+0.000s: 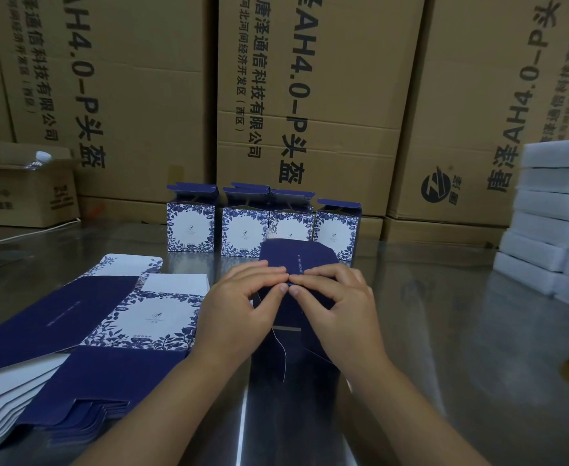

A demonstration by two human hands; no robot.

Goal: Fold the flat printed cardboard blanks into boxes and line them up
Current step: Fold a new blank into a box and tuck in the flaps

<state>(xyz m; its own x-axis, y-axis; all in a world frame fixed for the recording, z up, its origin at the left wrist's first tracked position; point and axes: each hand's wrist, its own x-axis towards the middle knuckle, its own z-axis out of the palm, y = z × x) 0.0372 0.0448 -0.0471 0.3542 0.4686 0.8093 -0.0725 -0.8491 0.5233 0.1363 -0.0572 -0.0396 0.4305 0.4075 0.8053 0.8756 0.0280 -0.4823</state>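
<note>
state: I see my left hand [242,297] and right hand [336,301] pinching the top flap of the half-folded box [296,257] | where: mid-worktop [444,331], just before the row of finished boxes [192,230] | risk: uneven pressure could crease the flap crooked; a forward shove could topple the row

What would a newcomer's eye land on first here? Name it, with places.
Dead centre, the left hand and right hand pinch a half-folded dark blue cardboard box. Behind it stands a row of four upright blue-and-white floral cardboard boxes, tops open, in front of tall brown corrugated cartons. A stack of flat printed cardboard blanks lies at the left.
</note>
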